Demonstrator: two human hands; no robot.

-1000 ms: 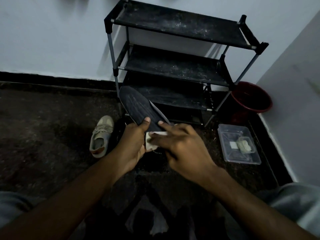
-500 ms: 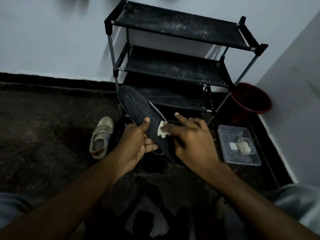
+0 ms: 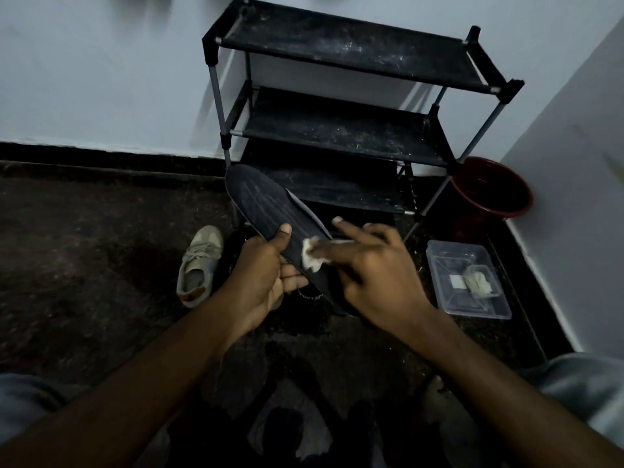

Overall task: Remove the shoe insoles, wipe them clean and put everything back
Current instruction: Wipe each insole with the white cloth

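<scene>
black foam insole [image 3: 261, 204] held over a dim, dark floor [image 3: 84, 251], its toe end pointing up toward a black three-tier shoe rack [image 3: 337, 130] that stands against a pale wall [image 3: 101, 79]; the person's left hand [image 3: 266, 276] is clamped on the insole near its middle, thumb on the ribbed top face and fingers curled underneath; the right hand [image 3: 374, 275] lays nearly straight fingers over a small white wipe [image 3: 310, 257], pressing it flat against the insole just beside the left thumb, with the forefinger lifted clear and the thumb hidden; a beige laced shoe [image 3: 199, 265] lies on the floor to the left of the hands, apart from them; something dark with pale lettering sits under the hands, too dim to identify; to the right, a clear plastic tub [image 3: 449, 300] rests on the floor with a crumpled pale cloth [image 3: 477, 282] inside; a red bucket [image 3: 493, 192] stands beyond it, in the corner beside the rack's right legs; grey-clad knees show at both lower edges.
</scene>
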